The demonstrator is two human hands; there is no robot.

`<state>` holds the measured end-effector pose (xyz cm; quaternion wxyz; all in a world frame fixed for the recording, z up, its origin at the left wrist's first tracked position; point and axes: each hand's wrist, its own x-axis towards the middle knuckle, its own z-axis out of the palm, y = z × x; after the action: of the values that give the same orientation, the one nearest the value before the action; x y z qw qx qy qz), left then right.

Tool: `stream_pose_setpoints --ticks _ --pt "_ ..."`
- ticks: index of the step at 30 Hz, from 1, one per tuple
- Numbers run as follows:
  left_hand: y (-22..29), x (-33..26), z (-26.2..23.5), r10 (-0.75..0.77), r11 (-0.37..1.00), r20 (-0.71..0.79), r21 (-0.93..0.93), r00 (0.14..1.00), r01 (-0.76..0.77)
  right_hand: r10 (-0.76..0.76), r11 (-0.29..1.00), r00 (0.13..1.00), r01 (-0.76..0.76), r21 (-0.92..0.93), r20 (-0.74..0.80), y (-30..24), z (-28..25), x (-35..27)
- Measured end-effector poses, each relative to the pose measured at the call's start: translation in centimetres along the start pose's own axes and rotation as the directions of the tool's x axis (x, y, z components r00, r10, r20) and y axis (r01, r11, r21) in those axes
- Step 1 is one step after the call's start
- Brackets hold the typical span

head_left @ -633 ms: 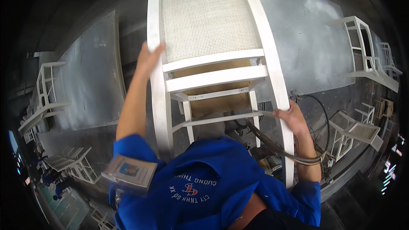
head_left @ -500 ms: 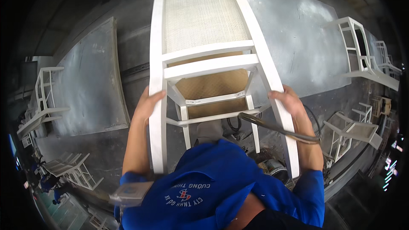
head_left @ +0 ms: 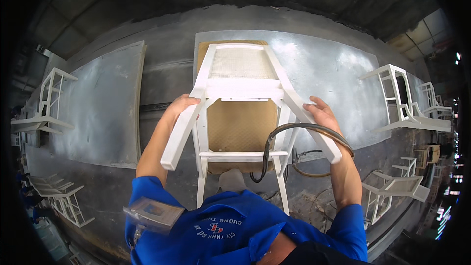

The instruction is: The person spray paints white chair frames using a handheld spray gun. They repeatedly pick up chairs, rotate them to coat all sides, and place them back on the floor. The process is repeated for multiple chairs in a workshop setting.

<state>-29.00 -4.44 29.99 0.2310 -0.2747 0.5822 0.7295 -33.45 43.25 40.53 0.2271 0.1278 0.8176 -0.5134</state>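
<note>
Left hand (head_left: pixel 182 107): closed round the left side of a white chair (head_left: pixel 245 83). Chair: between both hands. Dark hose (head_left: pixel 304 126): just nearside of the right hand (head_left: pixel 321 113). Right hand: fingers partly spread at the chair's right side; grip cannot be told. Step, apparently: steadying the chair; next move calls for matched support.

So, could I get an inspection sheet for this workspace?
Surface: scuffed dark grey floor; large flat grey panel beyond the work.
Job's things: white chair with a woven mesh back; tan quilted-looking sheet behind it.
Clutter: small brown wooden stand, far right.
Grip: left fingers close around the chair's left side; right fingers rest at its right, hold unclear.
Cables: thick dark hose loops across the chair's right side.
Surroundings: more white chairs, both sides.
</note>
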Motion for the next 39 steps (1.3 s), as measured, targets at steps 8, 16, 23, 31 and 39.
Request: stream_pose_setpoints --ticks 8,16,23,31,39 --pt "-7.0 2.1 -4.1 0.235 0.967 -0.28 -0.034 0.931 -0.254 -0.296 0.908 0.936 0.337 0.248 -0.188 -0.9 -4.6 -6.2" --pt "-6.4 -15.8 3.1 0.526 0.563 -0.845 0.26 0.097 -0.784 -0.55 0.819 0.772 0.573 -0.026 -0.32 -0.1 -8.4 -9.8" --pt "-6.3 -18.3 26.5 0.946 -0.019 0.258 0.646 0.195 -0.763 -0.587 0.755 0.769 0.633 0.172 -0.251 -4.6 -5.1 -9.9" --pt "-5.2 -17.0 36.4 0.804 -0.223 0.592 0.389 0.057 -0.894 -0.713 0.644 0.67 0.742 0.187 -0.206 -2.3 -6.8 -17.8" --pt "-11.4 -30.0 43.5 0.572 0.22 0.729 0.306 0.377 -0.926 -0.464 0.83 0.881 0.396 -0.393 -0.094 14.0 -9.7 -19.0"
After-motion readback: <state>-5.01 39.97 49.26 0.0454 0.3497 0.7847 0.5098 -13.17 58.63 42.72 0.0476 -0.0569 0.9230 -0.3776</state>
